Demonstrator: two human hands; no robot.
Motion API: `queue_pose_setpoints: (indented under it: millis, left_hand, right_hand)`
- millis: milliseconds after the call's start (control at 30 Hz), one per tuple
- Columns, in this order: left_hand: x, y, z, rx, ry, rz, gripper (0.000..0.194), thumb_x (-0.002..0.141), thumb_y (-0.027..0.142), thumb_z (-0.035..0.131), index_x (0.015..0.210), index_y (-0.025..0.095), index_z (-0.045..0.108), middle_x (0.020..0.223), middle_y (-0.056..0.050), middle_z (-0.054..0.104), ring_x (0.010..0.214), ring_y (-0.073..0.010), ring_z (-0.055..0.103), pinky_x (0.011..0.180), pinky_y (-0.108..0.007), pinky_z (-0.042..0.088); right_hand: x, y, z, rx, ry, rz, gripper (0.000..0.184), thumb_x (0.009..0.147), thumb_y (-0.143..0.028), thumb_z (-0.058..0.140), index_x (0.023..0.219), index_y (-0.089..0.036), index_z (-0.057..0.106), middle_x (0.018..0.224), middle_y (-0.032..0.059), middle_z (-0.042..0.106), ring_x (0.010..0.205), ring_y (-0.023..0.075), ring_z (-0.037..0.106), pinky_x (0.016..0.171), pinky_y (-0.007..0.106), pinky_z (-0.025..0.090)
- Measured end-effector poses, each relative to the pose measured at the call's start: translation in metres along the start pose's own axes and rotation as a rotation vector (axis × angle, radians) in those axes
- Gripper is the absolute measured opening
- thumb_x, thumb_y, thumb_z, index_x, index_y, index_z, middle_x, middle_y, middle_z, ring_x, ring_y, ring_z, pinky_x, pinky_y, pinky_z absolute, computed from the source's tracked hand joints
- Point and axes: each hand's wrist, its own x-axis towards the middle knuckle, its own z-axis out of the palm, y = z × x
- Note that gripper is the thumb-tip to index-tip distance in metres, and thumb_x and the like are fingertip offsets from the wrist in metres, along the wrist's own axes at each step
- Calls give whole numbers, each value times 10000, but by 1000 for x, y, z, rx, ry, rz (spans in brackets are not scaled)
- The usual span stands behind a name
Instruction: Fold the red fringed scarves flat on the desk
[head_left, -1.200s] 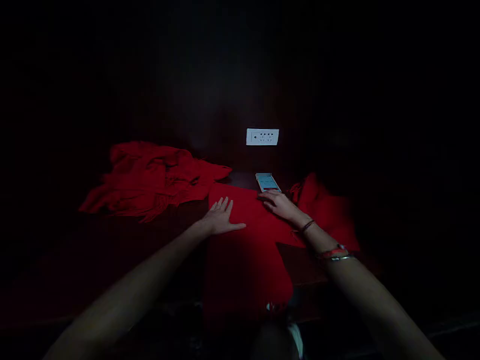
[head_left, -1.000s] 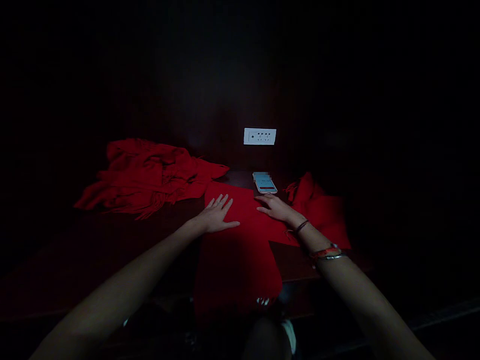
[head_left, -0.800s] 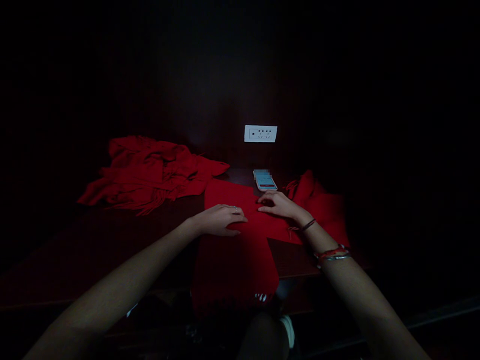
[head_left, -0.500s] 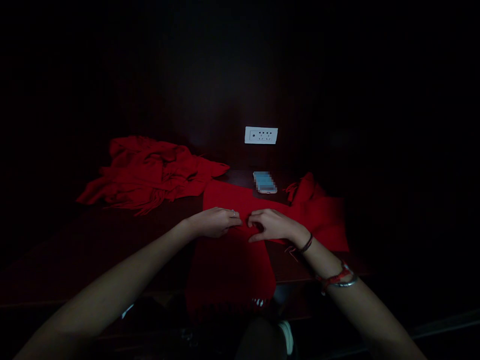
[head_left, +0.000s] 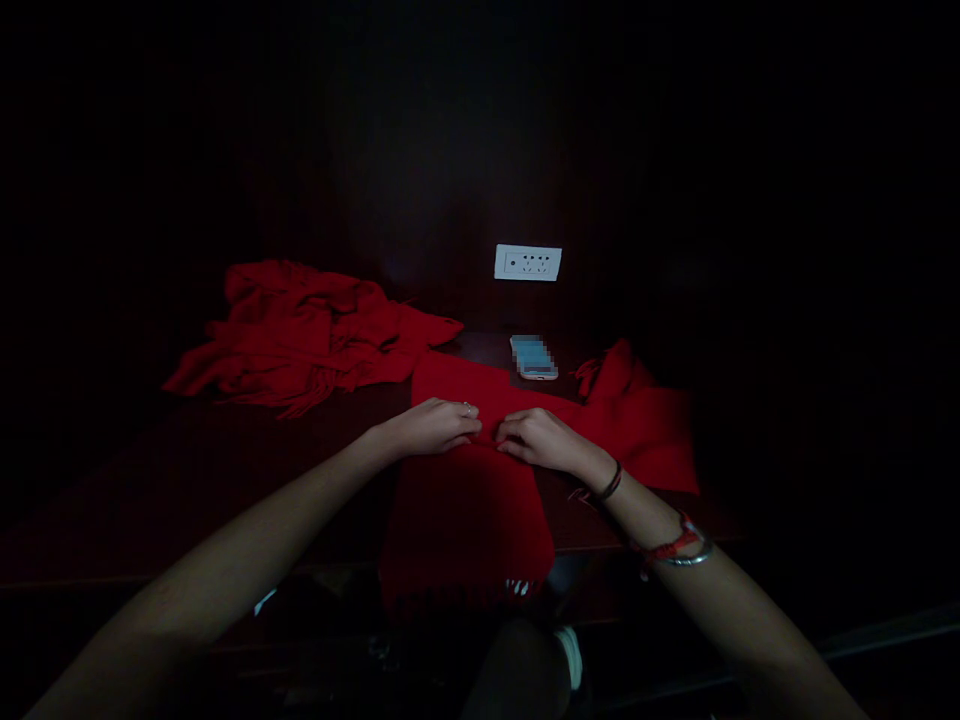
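Observation:
A red scarf (head_left: 465,500) lies flat on a dark table (head_left: 247,470), its fringed end hanging over the near edge. My left hand (head_left: 431,428) rests on its middle with fingers curled, pinching the cloth. My right hand (head_left: 536,440) sits just beside it, fingers likewise closed on the same fabric. The two hands almost touch. My right wrist wears bracelets.
A crumpled heap of red scarves (head_left: 300,335) lies at the back left. More red cloth (head_left: 637,410) sits to the right. A phone (head_left: 534,358) lies behind the scarf, below a white wall socket (head_left: 527,262). The room is very dark.
Both hands were spread flat on the scarf near its far end. They have drawn toward me and together, and their fingers have closed on the cloth at its middle.

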Motion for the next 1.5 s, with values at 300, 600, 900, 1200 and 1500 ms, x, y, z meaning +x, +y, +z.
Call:
queue_pose_setpoints:
  millis: [300,600,900,1200,1500]
  left_hand:
    - [3,-2,-4,-195,0,-7,177,668,39,406,717,187,487,724,11,487,670,-110,449,578,-191,325]
    - [-9,-28,-13,-706,-324,-23,215,671,126,535,869,194,584,672,36,513,602,-71,463,540,-142,348]
    - [-2,-16,10,-368,-121,-282,315,797,363,378,1057,220,481,1046,-54,503,958,-160,453,816,-278,322]
    - [-6,-21,7,-403,-521,-646,932,550,756,322,1290,273,28,1342,-79,-90,1199,-319,-91,930,-495,41]
    - [-7,-19,4,-393,-536,-628,992,520,758,349,1293,240,7,1333,-77,-107,1198,-306,-104,939,-486,38]
  right_hand:
    - [2,-6,-1,-41,30,-39,95,746,-129,439,704,-147,522,677,14,495,603,90,412,574,202,293]
    - [-3,6,-10,312,-183,-127,180,758,-230,466,836,-141,601,715,16,547,615,77,472,595,193,358]
    - [2,11,0,216,57,143,435,790,-417,369,1155,-189,433,1134,91,465,1050,175,389,877,343,293]
    - [-22,-1,19,92,-307,347,539,782,-554,180,1276,-354,96,1367,-6,51,1224,272,7,939,533,47]
    - [-48,6,-13,154,-187,425,525,799,-513,213,1258,-265,268,1321,30,251,1216,219,153,976,441,124]
